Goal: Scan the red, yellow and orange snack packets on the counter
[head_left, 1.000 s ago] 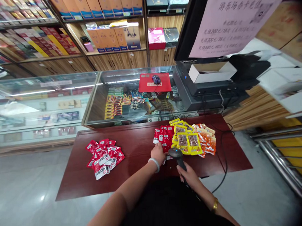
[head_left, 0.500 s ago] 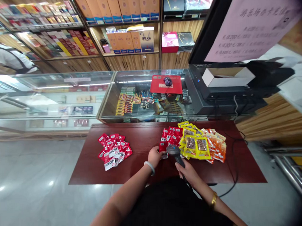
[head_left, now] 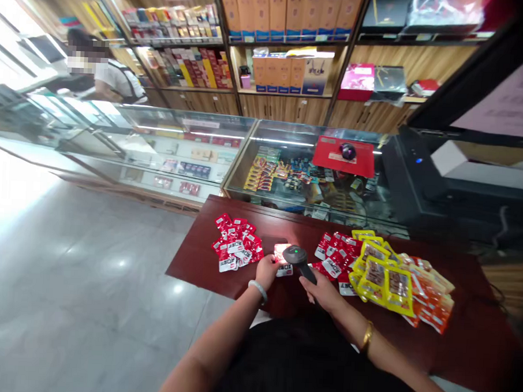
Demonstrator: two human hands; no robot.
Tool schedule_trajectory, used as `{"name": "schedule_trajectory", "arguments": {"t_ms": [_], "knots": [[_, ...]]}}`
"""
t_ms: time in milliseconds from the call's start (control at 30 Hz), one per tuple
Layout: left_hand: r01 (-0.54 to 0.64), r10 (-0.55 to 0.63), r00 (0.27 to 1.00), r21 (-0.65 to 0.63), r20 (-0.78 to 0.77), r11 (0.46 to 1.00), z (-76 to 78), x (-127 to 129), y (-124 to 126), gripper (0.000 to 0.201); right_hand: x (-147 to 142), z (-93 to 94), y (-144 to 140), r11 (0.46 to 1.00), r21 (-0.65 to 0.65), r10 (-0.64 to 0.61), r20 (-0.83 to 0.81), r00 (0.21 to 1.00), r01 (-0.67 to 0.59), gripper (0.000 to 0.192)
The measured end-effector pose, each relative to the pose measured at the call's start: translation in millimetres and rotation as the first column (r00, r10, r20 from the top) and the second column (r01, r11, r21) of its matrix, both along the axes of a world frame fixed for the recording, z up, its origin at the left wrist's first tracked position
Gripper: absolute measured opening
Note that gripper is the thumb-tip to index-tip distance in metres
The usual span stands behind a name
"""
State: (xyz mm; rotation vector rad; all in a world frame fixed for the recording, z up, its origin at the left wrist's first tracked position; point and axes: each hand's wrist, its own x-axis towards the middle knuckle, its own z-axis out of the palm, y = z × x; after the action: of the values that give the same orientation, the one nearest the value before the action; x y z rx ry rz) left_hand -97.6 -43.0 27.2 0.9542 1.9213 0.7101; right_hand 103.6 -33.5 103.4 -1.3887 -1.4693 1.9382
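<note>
A glossy red snack packet (head_left: 282, 259), flat and rectangular, is being pinned on the dark red polished desk (head_left: 207, 257) by the left hand (head_left: 267, 271), fingers closed on its near edge. A black handheld scanner (head_left: 299, 261), round-headed and matte, is being gripped by the right hand (head_left: 322, 291), fingers wrapped around its handle. A heap of red packets (head_left: 235, 250) is lying just left; yellow foil packets (head_left: 382, 270) are lying right.
</note>
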Motion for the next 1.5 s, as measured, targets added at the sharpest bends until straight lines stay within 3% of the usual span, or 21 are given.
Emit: {"name": "schedule_trajectory", "arguments": {"t_ms": [133,233,467,633,767,900,1033,1167,1300,1500], "knots": [[-0.124,0.125,0.991,0.021,-0.042,0.992,4.3,-44.1,-15.0,0.036,-39.0,-1.4,5.9,0.994,-0.001,0.111,0.011,0.994,-0.111,0.048],[-0.198,0.196,0.966,0.009,-0.166,0.980,9.4,-84.6,-23.0,0.036,-75.0,-4.4,12.6,0.979,0.024,0.200,-0.002,0.980,-0.200,0.048],[-0.222,0.170,0.926,-0.122,-0.338,0.967,14.2,-163.0,-31.3,0.033,-152.1,-10.0,24.4,0.961,0.021,0.275,-0.019,0.961,-0.274,0.039],[-0.248,0.176,0.901,-0.139,-0.396,0.959,14.2,-184.1,-35.9,0.026,-166.5,-6.2,21.7,0.962,0.000,0.271,-0.033,0.962,-0.271,0.038],[-0.338,0.267,0.850,-0.083,-0.454,0.938,18.7,-180.7,-37.4,0.046,-155.0,-8.0,18.6,0.969,-0.011,0.245,-0.054,0.968,-0.246,0.042],[-0.258,0.246,0.822,0.049,-0.513,0.965,25.3,-155.5,-27.6,0.042,-124.5,-10.0,17.0,0.983,-0.016,0.180,-0.064,0.982,-0.181,0.050],[0.055,-0.015,0.887,0.074,-0.461,0.996,28.1,-101.3,-2.9,0.026,-74.1,-11.2,12.1,0.996,-0.007,0.086,-0.034,0.996,-0.086,0.049],[0.314,-0.273,0.890,0.056,-0.366,0.948,26.1,-25.8,19.5,0.028,-13.8,-12.7,-2.9,0.996,-0.050,-0.069,0.050,0.996,0.071,0.047],[0.508,-0.469,0.826,0.050,-0.313,0.860,19.9,48.9,37.3,0.028,44.0,-16.1,-25.3,0.964,-0.065,-0.254,0.076,0.964,0.259,0.049],[0.602,-0.583,0.735,-0.062,-0.346,0.796,9.4,132.7,70.0,0.037,107.2,-24.6,-49.0,0.891,-0.090,-0.437,0.095,0.894,0.445,0.051]]}}
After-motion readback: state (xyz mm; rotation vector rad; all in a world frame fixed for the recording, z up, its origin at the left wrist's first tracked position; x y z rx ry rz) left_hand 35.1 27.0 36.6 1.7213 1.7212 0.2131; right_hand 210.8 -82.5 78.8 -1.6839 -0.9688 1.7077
